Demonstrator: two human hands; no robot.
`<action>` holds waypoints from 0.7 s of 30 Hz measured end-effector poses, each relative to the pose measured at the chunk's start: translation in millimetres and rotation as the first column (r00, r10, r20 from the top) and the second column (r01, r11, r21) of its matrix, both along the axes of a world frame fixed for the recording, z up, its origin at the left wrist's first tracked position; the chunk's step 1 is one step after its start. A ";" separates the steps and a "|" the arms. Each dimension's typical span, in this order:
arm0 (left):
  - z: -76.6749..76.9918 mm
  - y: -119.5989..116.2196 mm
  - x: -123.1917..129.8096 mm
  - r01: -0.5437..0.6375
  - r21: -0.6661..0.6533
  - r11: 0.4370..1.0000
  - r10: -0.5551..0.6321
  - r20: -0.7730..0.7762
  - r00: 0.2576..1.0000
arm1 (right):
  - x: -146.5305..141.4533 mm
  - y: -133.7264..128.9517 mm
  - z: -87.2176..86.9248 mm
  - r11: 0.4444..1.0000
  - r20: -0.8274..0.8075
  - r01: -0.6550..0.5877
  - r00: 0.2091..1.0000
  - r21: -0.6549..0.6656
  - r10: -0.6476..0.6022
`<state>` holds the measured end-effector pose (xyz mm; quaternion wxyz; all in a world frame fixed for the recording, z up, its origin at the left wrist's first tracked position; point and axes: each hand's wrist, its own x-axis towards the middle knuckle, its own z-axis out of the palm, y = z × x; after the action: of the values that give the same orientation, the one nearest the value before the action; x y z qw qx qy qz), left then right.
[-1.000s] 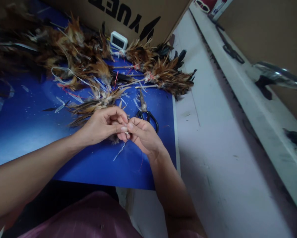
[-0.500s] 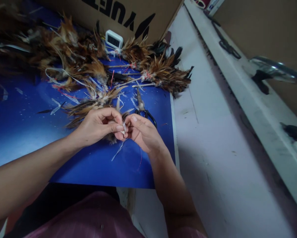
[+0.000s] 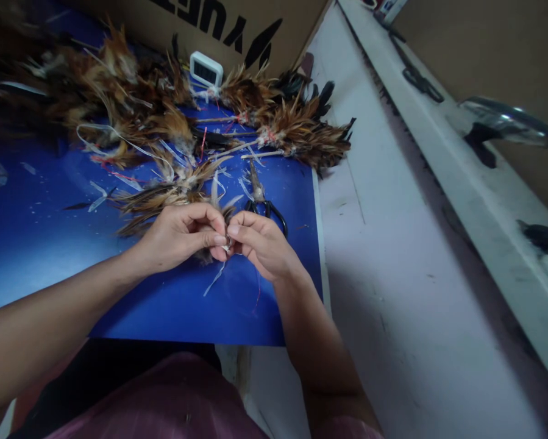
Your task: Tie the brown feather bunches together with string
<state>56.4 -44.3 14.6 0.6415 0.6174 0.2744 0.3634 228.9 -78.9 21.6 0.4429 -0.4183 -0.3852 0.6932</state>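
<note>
Both my left hand (image 3: 180, 236) and right hand (image 3: 267, 247) are pinching a whitish strip (image 3: 228, 243) between them; I'm judging even tension best.

Big cardboard box at the back, dark lettering across it (image 3: 219, 36) | small white device, dark screen, just before it (image 3: 206, 69) | over on the right, pale ledge (image 3: 466, 195), shiny handle-like metal piece beside it (image 3: 514, 122)
</note>
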 end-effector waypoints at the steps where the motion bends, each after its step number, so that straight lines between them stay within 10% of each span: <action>1: 0.1 0.1 0.1 -0.003 0.002 1.000 0.003 0.007 1.000 | -0.4 0.0 0.2 1.000 -0.005 0.004 1.000 -0.001 -0.004; 21: 0.5 -1.0 0.1 -0.033 -0.029 0.999 0.034 0.048 0.998 | -1.1 -1.0 -2.5 0.998 -0.003 0.010 1.000 0.069 -0.009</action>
<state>56.5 -45.3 15.1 0.6503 0.5948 0.2741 0.3849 227.8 -79.9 19.1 0.4610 -0.4034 -0.4064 0.6779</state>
